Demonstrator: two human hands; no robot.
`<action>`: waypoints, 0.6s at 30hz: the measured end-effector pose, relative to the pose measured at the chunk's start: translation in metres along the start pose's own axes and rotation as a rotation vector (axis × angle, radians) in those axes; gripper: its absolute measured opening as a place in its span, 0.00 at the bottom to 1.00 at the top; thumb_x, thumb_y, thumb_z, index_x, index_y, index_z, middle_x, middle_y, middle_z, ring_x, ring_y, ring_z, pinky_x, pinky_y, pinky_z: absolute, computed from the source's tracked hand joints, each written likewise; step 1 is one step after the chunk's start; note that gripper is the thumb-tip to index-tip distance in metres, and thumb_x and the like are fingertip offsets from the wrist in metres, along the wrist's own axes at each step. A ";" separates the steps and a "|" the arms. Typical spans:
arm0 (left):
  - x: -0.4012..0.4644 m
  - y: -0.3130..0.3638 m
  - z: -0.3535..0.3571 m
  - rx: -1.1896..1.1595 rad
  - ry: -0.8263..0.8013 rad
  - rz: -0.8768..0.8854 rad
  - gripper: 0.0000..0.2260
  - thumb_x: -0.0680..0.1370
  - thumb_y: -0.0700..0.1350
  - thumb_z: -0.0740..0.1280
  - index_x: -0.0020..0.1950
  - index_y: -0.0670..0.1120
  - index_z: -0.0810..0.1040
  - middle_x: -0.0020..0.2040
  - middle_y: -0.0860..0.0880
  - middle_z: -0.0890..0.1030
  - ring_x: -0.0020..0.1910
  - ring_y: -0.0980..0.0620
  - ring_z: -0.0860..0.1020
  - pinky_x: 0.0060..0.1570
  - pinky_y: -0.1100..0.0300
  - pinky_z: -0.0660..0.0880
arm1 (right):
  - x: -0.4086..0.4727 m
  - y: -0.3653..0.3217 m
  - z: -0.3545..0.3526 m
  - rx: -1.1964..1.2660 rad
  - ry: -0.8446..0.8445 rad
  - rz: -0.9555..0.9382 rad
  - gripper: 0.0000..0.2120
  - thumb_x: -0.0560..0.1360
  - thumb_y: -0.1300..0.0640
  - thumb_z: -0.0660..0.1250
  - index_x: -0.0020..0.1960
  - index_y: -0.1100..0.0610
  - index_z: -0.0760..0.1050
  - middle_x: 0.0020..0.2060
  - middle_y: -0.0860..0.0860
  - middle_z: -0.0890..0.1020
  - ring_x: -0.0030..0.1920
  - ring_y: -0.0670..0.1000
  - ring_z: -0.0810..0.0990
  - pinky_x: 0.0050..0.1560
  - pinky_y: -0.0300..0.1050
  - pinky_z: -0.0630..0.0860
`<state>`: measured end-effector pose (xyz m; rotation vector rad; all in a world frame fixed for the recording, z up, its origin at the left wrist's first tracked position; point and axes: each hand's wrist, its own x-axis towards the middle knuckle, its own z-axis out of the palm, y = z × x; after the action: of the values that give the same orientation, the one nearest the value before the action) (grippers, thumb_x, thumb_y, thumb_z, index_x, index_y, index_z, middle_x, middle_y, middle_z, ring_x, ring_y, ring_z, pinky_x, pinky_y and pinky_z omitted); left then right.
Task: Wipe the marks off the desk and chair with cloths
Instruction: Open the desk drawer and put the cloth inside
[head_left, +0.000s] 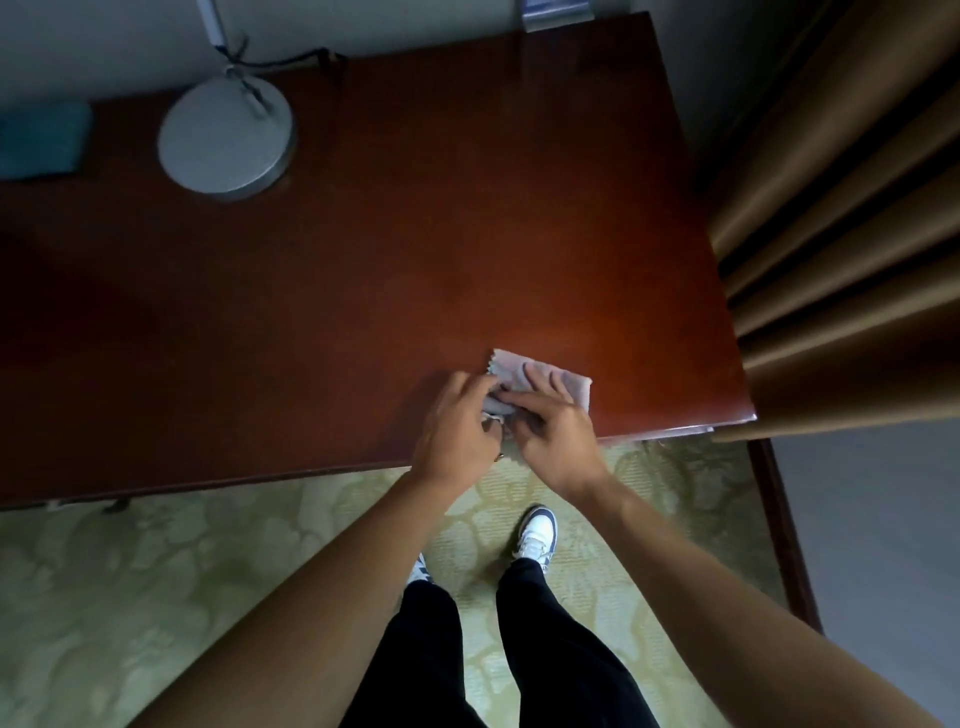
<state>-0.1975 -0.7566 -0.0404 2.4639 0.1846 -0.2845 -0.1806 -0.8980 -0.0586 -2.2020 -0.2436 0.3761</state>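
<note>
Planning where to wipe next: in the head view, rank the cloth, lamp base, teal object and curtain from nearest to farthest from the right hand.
1. Cloth: under the right hand, near desk edge.
2. Curtain: to the right, off the desk.
3. Lamp base: far left on the desk.
4. Teal object: farthest left, at the frame edge.

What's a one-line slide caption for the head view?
Both hands, left hand and right hand, work a grey cloth near the desk's front edge.

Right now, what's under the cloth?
The cloth lies on the desk near its front edge. The right hand presses on it and the left hand pinches its edge. Any marks beneath it are covered, so they can't be seen.
</note>
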 end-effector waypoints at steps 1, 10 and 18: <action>-0.004 -0.005 -0.005 -0.017 -0.003 -0.050 0.19 0.71 0.36 0.69 0.62 0.47 0.78 0.55 0.45 0.76 0.55 0.42 0.78 0.55 0.49 0.74 | 0.000 -0.005 0.003 0.014 0.002 -0.002 0.16 0.75 0.65 0.66 0.60 0.55 0.81 0.64 0.54 0.79 0.73 0.48 0.67 0.73 0.30 0.47; -0.045 -0.055 -0.033 -0.010 0.112 -0.206 0.10 0.72 0.38 0.68 0.52 0.45 0.75 0.51 0.45 0.76 0.49 0.40 0.78 0.47 0.50 0.73 | -0.051 -0.025 0.038 -0.065 0.261 0.078 0.10 0.73 0.63 0.63 0.45 0.55 0.83 0.41 0.50 0.85 0.40 0.52 0.81 0.39 0.42 0.75; -0.077 -0.095 -0.062 -0.135 0.129 -0.272 0.10 0.72 0.40 0.69 0.52 0.45 0.76 0.50 0.44 0.77 0.48 0.41 0.77 0.46 0.50 0.75 | -0.037 -0.030 0.083 0.592 0.057 1.006 0.25 0.79 0.64 0.61 0.74 0.53 0.61 0.43 0.57 0.80 0.34 0.55 0.78 0.38 0.49 0.80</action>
<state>-0.2808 -0.6491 -0.0294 2.3225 0.5778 -0.2205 -0.2458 -0.8301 -0.0767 -1.5855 0.9319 0.7957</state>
